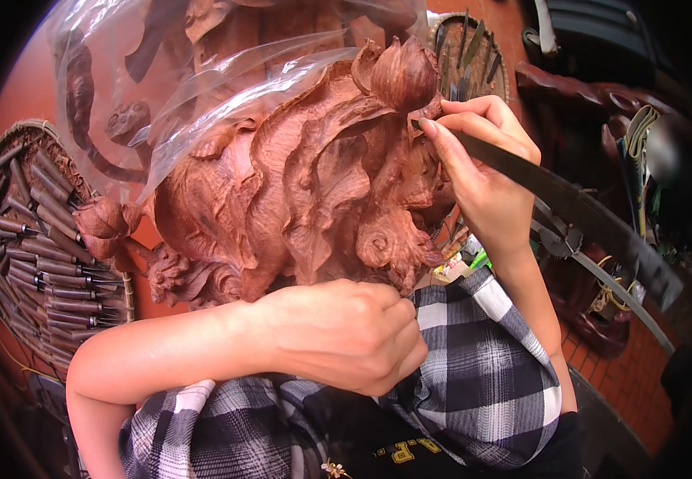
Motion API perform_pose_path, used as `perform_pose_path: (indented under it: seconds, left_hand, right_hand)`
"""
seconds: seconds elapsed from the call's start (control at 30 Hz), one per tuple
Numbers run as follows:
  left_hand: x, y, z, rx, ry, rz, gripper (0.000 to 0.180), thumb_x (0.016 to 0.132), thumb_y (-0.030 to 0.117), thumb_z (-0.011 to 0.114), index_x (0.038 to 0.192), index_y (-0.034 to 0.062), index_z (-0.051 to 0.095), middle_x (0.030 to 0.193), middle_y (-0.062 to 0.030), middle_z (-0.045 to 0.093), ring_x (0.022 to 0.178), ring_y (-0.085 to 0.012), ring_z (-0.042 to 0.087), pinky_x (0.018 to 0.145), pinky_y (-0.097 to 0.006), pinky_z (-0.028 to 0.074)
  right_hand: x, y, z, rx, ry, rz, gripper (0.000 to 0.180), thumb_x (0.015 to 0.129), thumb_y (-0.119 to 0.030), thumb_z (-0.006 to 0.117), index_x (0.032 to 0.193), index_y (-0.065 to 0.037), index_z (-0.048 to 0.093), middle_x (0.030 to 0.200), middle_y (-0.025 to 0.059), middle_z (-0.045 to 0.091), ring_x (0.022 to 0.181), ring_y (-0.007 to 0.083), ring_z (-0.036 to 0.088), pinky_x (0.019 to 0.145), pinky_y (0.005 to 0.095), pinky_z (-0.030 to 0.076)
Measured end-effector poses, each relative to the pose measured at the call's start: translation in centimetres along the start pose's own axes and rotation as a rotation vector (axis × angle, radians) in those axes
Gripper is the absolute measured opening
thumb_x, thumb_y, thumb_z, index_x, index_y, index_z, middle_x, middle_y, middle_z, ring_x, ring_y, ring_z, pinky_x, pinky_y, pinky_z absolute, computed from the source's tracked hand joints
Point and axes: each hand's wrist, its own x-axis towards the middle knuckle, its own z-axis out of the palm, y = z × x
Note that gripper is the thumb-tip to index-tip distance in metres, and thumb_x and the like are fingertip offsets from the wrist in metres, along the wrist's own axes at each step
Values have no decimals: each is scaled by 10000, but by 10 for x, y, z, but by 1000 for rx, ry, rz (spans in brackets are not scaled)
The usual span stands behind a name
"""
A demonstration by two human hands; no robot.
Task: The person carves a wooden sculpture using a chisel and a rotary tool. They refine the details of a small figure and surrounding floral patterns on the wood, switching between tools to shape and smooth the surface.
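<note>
A large reddish-brown wood carving with swirling folds and a bud-like knob at its top fills the middle of the view. My right hand grips a long dark metal blade tool near its tip, and the tip rests against the carving's right side just under the knob. My left hand is curled in a fist against the carving's lower edge, with the forearm lying across the front. Whether that fist holds anything is hidden.
Clear plastic sheeting drapes the carving's upper left part. A round woven basket on the left holds several wooden-handled carving tools. Another basket of tools stands behind at the top. Dark carved wood and a red tiled floor lie on the right.
</note>
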Motion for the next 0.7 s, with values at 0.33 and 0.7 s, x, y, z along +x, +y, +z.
perform_pose_path:
  seconds: [0.33, 0.7]
  left_hand:
    - [-1, 1, 0, -1, -4, -6, 142, 697, 186, 637, 746, 70, 573, 702, 9, 472, 653, -113, 527, 541, -244, 388]
    - [-1, 1, -3, -1, -38, -9, 164, 692, 187, 642, 781, 55, 602, 735, -3, 529, 668, -116, 547, 550, -241, 400]
  right_hand:
    - [2, 9, -2, 134, -14, -11, 80, 842, -28, 792, 885, 20, 744, 857, 108, 670, 687, 171, 648, 607, 273, 509]
    - [9, 1, -13, 71, -163, 66, 92, 859, 5, 777, 935, 52, 754, 933, 113, 685, 876, 181, 665, 803, 288, 521]
